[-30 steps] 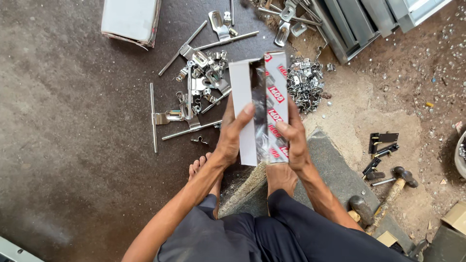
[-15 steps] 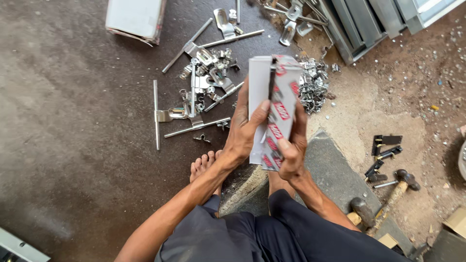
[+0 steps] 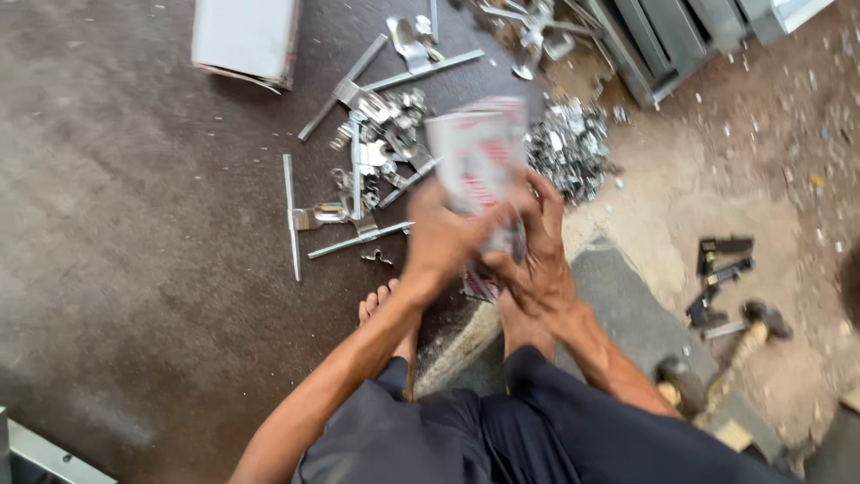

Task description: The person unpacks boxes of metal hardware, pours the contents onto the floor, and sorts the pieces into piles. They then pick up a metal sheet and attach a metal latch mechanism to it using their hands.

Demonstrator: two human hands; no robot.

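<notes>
Both my hands grip a long white box with red print (image 3: 479, 161), held upright in front of me and blurred by motion. My left hand (image 3: 443, 237) wraps its lower left side. My right hand (image 3: 537, 260) clasps its lower right side, fingers spread over the front. Just beyond the box lies a heap of shiny metal fittings (image 3: 381, 152) with several metal bars on the dark floor. My bare feet (image 3: 381, 305) rest below my hands.
A white box (image 3: 246, 36) lies at the top left. A pile of small metal scraps (image 3: 573, 143) sits right of the held box. Metal frames (image 3: 681, 31) lie top right. Black clamps (image 3: 721, 269) and a hammer (image 3: 757, 327) lie on the sandy ground at right.
The box was open and held apart a second ago; now it is closed between both hands, which have shifted quickly, blurring the box.
</notes>
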